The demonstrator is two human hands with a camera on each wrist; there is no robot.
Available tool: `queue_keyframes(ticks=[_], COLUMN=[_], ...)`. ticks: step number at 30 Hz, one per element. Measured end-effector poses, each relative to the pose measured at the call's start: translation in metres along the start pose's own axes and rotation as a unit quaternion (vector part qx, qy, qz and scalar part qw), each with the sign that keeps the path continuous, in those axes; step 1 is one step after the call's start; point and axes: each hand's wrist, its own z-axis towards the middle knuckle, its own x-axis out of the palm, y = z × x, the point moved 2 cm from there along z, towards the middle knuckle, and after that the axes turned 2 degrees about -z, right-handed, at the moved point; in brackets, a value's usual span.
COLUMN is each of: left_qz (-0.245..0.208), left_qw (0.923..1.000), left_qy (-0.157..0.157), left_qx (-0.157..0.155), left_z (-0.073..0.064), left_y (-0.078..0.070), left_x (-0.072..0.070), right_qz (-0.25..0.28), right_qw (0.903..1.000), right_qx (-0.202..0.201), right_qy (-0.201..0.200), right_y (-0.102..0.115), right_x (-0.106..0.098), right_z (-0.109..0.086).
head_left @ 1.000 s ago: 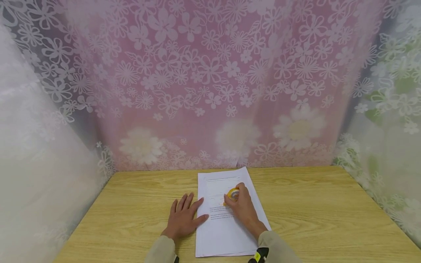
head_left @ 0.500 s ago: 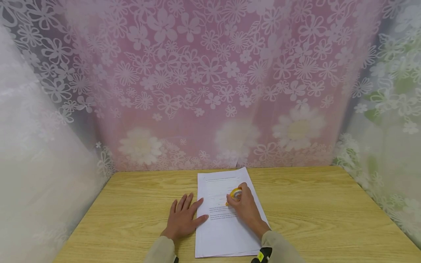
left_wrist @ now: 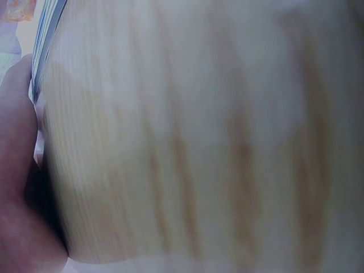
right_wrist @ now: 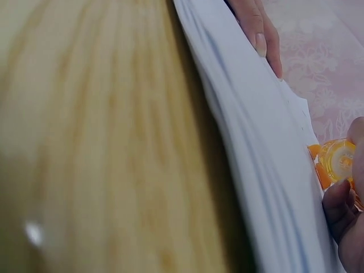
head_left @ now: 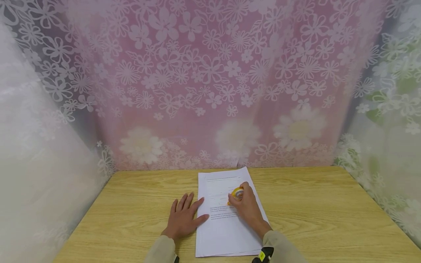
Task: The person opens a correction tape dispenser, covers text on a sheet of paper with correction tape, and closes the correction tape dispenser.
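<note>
A stack of white printed paper sheets (head_left: 227, 237) lies on the wooden table. My right hand (head_left: 247, 210) pinches an orange correction tape (head_left: 238, 194) between thumb and fingers, its tip down at the page just above a block of printed text. In the right wrist view the round spool of the correction tape (right_wrist: 338, 160) shows through its clear case. My left hand (head_left: 182, 218) lies spread out, its thumb and forefinger on the left edge of the sheets and the other fingers on the wood. The left wrist view catches only part of the left hand (left_wrist: 14, 165) beside the sheets.
The wooden tabletop (head_left: 312, 212) spreads out on both sides of the paper. A pink floral curtain (head_left: 197, 91) hangs at its back edge, and pale sheeting (head_left: 36, 164) closes off the left side.
My right hand has slid a little to the right across the page with the correction tape. The left hand has stayed in place at the paper's edge.
</note>
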Motion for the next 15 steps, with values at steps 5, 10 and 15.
queue_keyframes(ticks=[5, 10, 15], left_qz=[-0.001, -0.007, -0.011], left_qw=[1.0000, 1.0000, 0.9999], left_qy=[-0.002, 0.003, 0.007], left_qx=[0.000, 0.000, 0.003], left_z=[0.0001, -0.0005, -0.0014], left_y=[0.0003, -0.0013, -0.0029], left_x=[-0.0008, -0.0026, -0.0038], right_qz=[0.006, 0.004, 0.014], right_qw=[1.0000, 0.9999, 0.9998], right_qx=[0.008, 0.009, 0.013], right_qy=[0.001, 0.005, 0.004], right_y=[-0.0013, -0.0026, -0.0065], right_x=[-0.0027, -0.0035, -0.0039], right_z=[0.0009, 0.0013, 0.0005])
